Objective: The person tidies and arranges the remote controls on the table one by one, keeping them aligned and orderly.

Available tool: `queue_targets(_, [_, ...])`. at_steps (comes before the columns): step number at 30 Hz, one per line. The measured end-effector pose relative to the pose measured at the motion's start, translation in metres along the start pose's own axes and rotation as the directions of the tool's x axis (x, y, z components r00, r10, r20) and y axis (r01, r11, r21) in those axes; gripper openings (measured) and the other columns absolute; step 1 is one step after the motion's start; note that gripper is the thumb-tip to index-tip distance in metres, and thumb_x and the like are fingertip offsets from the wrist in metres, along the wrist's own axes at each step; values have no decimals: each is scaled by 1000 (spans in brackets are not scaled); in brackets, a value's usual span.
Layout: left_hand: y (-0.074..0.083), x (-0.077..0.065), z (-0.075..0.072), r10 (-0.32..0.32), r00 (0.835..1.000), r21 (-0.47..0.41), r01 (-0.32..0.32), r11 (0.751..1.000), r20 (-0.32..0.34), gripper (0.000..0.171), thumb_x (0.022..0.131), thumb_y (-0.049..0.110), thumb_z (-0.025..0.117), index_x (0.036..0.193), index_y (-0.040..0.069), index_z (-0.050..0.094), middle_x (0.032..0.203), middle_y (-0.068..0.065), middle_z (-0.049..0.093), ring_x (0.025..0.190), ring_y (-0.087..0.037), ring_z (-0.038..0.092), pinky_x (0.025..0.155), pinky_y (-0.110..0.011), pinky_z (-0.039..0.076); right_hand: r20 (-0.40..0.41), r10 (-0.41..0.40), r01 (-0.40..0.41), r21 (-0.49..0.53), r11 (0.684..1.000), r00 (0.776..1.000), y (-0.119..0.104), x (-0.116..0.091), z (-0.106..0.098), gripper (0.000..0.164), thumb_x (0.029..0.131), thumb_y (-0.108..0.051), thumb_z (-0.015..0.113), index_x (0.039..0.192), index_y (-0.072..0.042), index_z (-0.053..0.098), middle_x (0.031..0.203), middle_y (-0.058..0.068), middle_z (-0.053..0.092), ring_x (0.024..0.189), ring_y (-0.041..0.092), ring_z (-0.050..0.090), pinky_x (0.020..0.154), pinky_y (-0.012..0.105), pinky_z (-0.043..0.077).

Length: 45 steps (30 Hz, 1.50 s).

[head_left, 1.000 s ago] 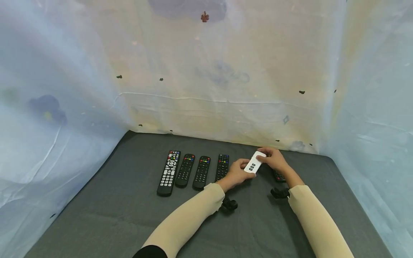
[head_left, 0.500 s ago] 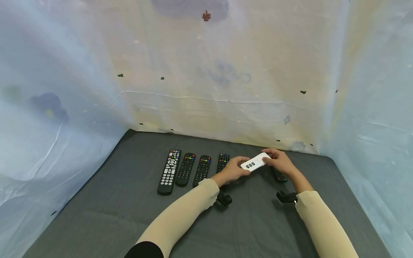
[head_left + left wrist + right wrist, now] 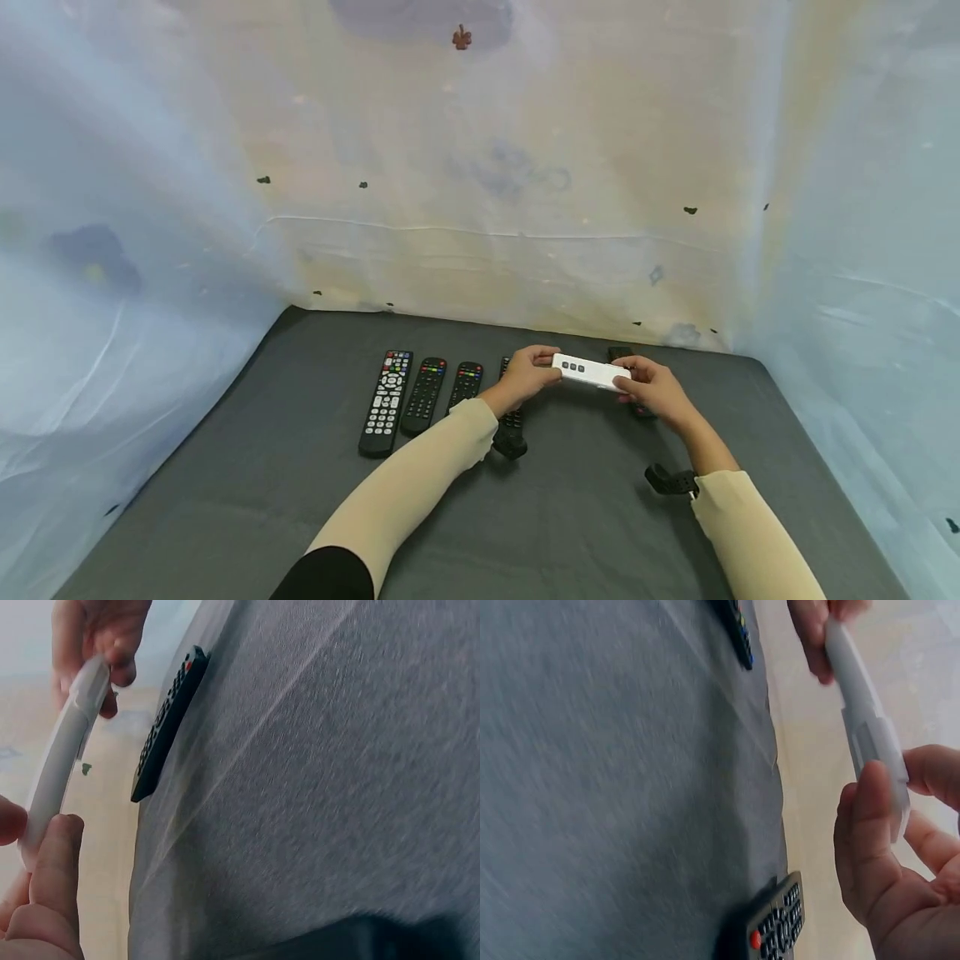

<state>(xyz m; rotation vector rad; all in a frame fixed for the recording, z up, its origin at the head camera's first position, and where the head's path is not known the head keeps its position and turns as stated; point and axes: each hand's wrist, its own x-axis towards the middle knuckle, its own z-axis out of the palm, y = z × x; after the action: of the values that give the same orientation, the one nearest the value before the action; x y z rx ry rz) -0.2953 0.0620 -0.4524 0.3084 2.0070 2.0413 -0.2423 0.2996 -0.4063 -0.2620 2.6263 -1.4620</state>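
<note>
Both hands hold a white remote control (image 3: 590,372) with a few dark buttons, lying nearly crosswise above the table. My left hand (image 3: 527,372) pinches its button end between thumb and fingers. At the other end, my right hand (image 3: 656,388) grips it, thumb on the near edge and fingers behind. Seen edge-on in the right wrist view, the white remote (image 3: 866,720) has a stepped piece on its underside, close by the right fingers (image 3: 871,817). The left wrist view also shows the left fingers (image 3: 56,862) curled against the remote's end.
On the grey-covered table (image 3: 585,517) lies a row of black remotes: a large one with white buttons (image 3: 386,406), two smaller ones (image 3: 423,397) and one partly under the left wrist (image 3: 512,419). Another black remote (image 3: 169,724) lies behind the right hand. A patterned curtain (image 3: 480,167) encloses the table.
The white remote has turned from a steep slant to nearly crosswise. The left hand has shifted left and away from the person, the right hand slightly right and nearer. Both still hold it.
</note>
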Motion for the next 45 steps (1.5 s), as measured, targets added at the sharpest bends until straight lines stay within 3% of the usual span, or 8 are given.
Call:
queue_targets(6, [0,7,-11,-8,999,11,9,1000,-37,41,88,-3,61,129,1,60,118,-16,65,100,-21,68,82,-30,57,17,-4,3,87,996,1000,7,-4,17,44,94,-13,63,134,1,51,102,20,58,81,16,68,74,41,58])
queue_targets(13, [-2,13,-19,-22,999,19,23,1000,-43,31,89,2,62,121,3,65,113,-16,68,99,-22,69,91,-41,54,28,-4,2,87,996,1000,-2,-14,35,50,90,-6,66,135,0,48,101,21,59,79,18,69,76,45,58])
queue_targets(22, [8,21,-20,9,1000,238,-2,971,-27,27,87,6,65,114,8,70,108,-11,69,94,-22,68,86,-43,56,-24,70,-66,128,990,997,-8,-19,62,53,86,1,67,134,3,44,102,24,65,81,23,69,75,41,57])
queue_targets(30, [9,29,-33,-19,999,315,2,949,49,26,87,8,66,113,9,71,108,-10,67,89,-17,65,81,-38,56,-92,155,-143,124,982,984,-12,-15,88,51,85,2,68,131,-1,46,100,21,66,77,17,68,72,34,56])
queue_targets(33, [6,31,-36,-40,996,370,10,929,74,26,87,10,67,112,11,71,106,-7,68,87,-16,67,76,-33,57,-101,178,-164,128,978,979,-12,-15,96,51,85,3,67,131,0,45,99,21,65,75,16,67,69,30,53])
queue_targets(37, [8,32,-36,-38,995,498,-11,867,88,27,86,14,70,112,14,71,107,-4,68,89,-15,64,70,-28,53,-107,202,-180,188,966,974,-13,-15,104,52,84,8,65,130,4,42,103,25,62,74,15,66,68,28,55])
queue_targets(40, [11,32,-34,-33,995,569,-26,822,93,28,85,16,71,114,14,71,109,-4,67,93,-16,62,72,-28,51,-114,221,-189,241,952,969,-14,-14,108,51,83,12,63,129,7,40,106,28,60,73,14,65,70,28,57])
queue_targets(45, [14,31,-34,-54,994,627,-20,779,98,30,85,15,72,115,14,70,111,-5,66,95,-17,61,75,-29,51,-119,257,-220,261,940,959,-13,-10,113,51,82,14,64,128,8,42,100,23,59,69,13,64,69,30,58])
